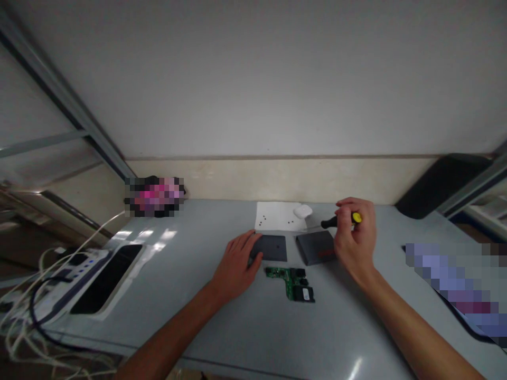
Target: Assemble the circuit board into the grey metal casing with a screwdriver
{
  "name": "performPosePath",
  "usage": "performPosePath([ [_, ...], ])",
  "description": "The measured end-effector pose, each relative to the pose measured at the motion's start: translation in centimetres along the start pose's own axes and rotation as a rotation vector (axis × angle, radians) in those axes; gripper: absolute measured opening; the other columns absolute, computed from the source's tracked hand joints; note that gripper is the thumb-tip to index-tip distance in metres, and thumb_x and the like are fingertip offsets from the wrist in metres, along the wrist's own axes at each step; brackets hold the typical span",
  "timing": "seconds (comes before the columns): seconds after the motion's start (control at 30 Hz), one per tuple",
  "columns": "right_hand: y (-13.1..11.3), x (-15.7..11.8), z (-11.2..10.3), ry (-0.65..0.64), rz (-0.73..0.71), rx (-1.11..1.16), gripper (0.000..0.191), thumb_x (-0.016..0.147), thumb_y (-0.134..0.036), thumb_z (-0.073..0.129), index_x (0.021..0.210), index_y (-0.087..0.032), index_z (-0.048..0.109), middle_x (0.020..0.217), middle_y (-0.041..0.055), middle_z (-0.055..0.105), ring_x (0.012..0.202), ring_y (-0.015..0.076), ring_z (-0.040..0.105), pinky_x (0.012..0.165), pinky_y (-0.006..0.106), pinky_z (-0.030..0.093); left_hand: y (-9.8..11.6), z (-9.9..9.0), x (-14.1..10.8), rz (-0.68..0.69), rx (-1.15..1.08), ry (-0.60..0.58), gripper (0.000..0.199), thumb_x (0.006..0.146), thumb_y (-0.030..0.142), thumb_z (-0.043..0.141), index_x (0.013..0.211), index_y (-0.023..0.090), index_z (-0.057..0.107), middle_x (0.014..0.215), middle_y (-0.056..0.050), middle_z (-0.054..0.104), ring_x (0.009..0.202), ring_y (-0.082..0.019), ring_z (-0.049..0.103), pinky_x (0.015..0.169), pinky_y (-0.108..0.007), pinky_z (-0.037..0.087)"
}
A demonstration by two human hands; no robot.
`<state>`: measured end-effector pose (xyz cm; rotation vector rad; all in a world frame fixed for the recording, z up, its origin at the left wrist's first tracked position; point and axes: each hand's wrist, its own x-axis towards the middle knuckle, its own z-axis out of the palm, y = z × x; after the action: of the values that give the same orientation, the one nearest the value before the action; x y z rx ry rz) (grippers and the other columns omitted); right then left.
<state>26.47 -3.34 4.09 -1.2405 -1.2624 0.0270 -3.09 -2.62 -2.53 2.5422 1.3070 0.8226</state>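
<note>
My left hand (237, 265) holds the left end of a flat dark grey cover plate (274, 248) on the table, thumb at its near edge and fingers at its far edge. In my right hand (358, 243) is a screwdriver (329, 222) with a black and yellow handle. Its thin shaft points left, over the near edge of a white paper sheet (273, 211). Below that hand lies a dark grey case (315, 247), its right end partly covered by the hand. A green circuit board (291, 279) with black parts lies nearest me. Several tiny dark screws (263, 219) rest on the paper.
A small white rounded object (302, 211) sits on the paper's right side. At left are a phone (109, 277), a power strip (75, 282) and tangled cables (19, 327). A dark cylindrical object (439, 187) leans at back right. Blurred-out items lie at both sides.
</note>
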Motion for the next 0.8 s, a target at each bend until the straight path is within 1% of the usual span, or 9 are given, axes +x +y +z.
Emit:
performPosePath([
  [0.03,-0.5,-0.1,-0.4,-0.039,-0.109,-0.039,0.022,0.106,-0.043,0.054,0.092,-0.025,0.056,0.115,0.0121,0.068,0.111,0.0288,0.064,0.094,0.045,0.050,0.0,0.0,0.0,-0.003,-0.009,0.006,0.046,0.110,0.028,0.056,0.155,0.022,0.051,0.157,-0.015,0.059,0.145,-0.031,0.057,0.122,-0.058,0.047],
  [0.07,-1.0,-0.2,-0.7,-0.143,-0.170,-0.046,0.018,0.106,-0.039,0.055,0.094,-0.026,0.057,0.115,0.0120,0.071,0.106,0.0279,0.067,0.090,0.044,0.052,0.0,0.1,0.0,-0.006,-0.016,0.014,0.047,0.110,0.028,0.055,0.156,0.022,0.050,0.156,-0.015,0.060,0.144,-0.031,0.058,0.122,-0.058,0.048],
  [0.17,-2.6,-0.9,-1.2,-0.564,-0.315,-0.085,0.014,0.107,-0.033,0.054,0.099,-0.025,0.063,0.099,0.0083,0.074,0.085,0.0235,0.069,0.075,0.037,0.051,-0.1,0.3,0.1,-0.021,-0.026,0.037,0.049,0.109,0.025,0.054,0.157,0.021,0.048,0.153,-0.015,0.063,0.141,-0.032,0.060,0.121,-0.058,0.049],
  [0.23,-3.5,-1.2,-1.3,-0.785,-0.410,-0.174,0.017,0.108,-0.030,0.053,0.100,-0.025,0.067,0.095,0.0065,0.074,0.078,0.0214,0.068,0.069,0.035,0.046,-0.2,0.4,0.2,-0.040,-0.020,0.040,0.051,0.107,0.022,0.054,0.157,0.019,0.048,0.150,-0.016,0.064,0.138,-0.032,0.060,0.120,-0.058,0.050],
  [0.3,-4.2,-1.3,-1.4,-0.970,-0.440,-0.258,0.016,0.107,-0.028,0.055,0.102,-0.026,0.071,0.100,0.0046,0.075,0.074,0.0191,0.068,0.067,0.034,0.043,-0.2,0.5,0.2,-0.060,-0.011,0.044,0.053,0.105,0.020,0.054,0.157,0.018,0.047,0.146,-0.017,0.065,0.136,-0.032,0.061,0.118,-0.057,0.052],
  [0.37,-4.4,-1.3,-1.6,-1.120,-0.396,-0.307,0.010,0.104,-0.028,0.063,0.104,-0.028,0.073,0.107,0.0029,0.075,0.075,0.0185,0.069,0.068,0.034,0.042,-0.3,0.5,0.3,-0.071,0.006,0.070,0.054,0.103,0.020,0.056,0.156,0.020,0.048,0.145,-0.016,0.065,0.136,-0.032,0.060,0.118,-0.058,0.052],
  [0.43,-4.4,-1.3,-1.7,-1.207,-0.331,-0.319,0.006,0.100,-0.028,0.072,0.105,-0.029,0.074,0.112,0.0020,0.075,0.080,0.0199,0.072,0.072,0.034,0.044,-0.4,0.5,0.3,-0.071,0.030,0.119,0.053,0.101,0.020,0.059,0.153,0.021,0.050,0.146,-0.014,0.065,0.137,-0.033,0.058,0.120,-0.060,0.050],
  [0.57,-4.0,-1.5,-1.8,-1.261,-0.240,-0.313,0.021,0.091,-0.030,0.084,0.110,-0.030,0.075,0.116,0.0009,0.076,0.085,0.0222,0.074,0.074,0.034,0.046,-0.6,0.6,0.2,-0.084,0.065,0.179,0.047,0.098,0.020,0.063,0.144,0.022,0.057,0.142,-0.013,0.065,0.136,-0.034,0.056,0.120,-0.062,0.049],
  [0.8,-4.3,-2.6,-1.9,-1.355,-0.187,-0.381,0.048,0.074,-0.032,0.099,0.116,-0.029,0.076,0.126,0.0045,0.071,0.085,0.0237,0.075,0.073,0.034,0.050,-0.5,0.6,0.1,-0.078,0.121,0.121,0.040,0.102,0.019,0.060,0.142,0.019,0.064,0.149,-0.014,0.061,0.140,-0.035,0.052,0.121,-0.062,0.048],
])
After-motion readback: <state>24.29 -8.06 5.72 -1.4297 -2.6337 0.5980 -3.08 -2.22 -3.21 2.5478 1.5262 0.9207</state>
